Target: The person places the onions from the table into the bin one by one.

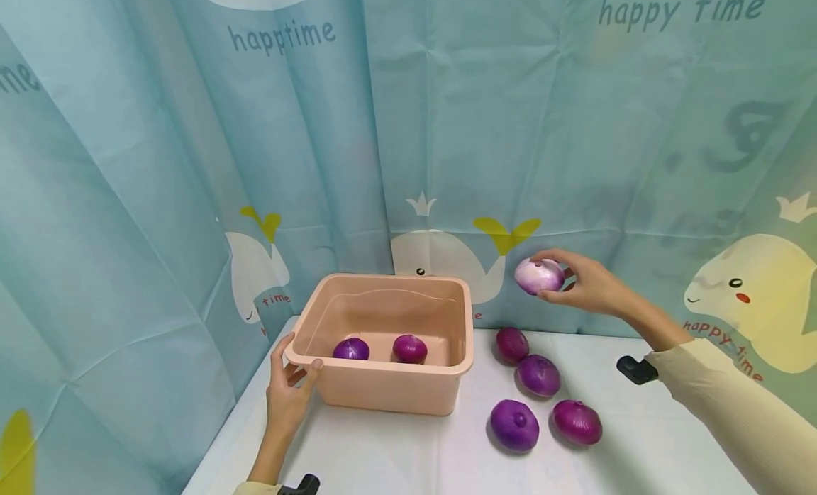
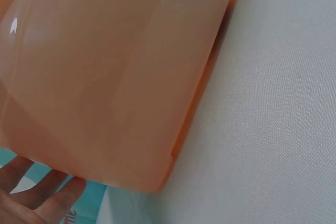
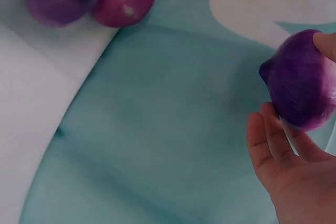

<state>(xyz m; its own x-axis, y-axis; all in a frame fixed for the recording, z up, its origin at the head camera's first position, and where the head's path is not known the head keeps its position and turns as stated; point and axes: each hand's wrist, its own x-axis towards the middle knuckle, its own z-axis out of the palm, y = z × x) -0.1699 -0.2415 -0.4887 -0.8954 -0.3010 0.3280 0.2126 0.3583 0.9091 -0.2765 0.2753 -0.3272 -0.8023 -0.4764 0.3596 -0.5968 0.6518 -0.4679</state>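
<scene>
My right hand (image 1: 584, 282) grips a purple onion (image 1: 539, 276) between thumb and fingers, raised above the back of the table. In the right wrist view this onion (image 3: 302, 80) shows dark purple with a pointed tip. At the near left corner of a pink plastic bin (image 1: 389, 388), my left hand (image 1: 287, 396) holds the rim, thumb on the front side and fingers at the left side. Inside the bin lie two onions, a purple onion (image 1: 351, 349) on the left and a redder onion (image 1: 410, 349) on the right.
Right of the bin, several onions lie on the white tabletop (image 1: 376, 452): a dark red onion (image 1: 512, 345), a purple onion (image 1: 539, 376), another purple onion (image 1: 514, 425) and a magenta onion (image 1: 577, 423). A blue-green curtain (image 1: 472, 126) with whale prints hangs behind and to the left.
</scene>
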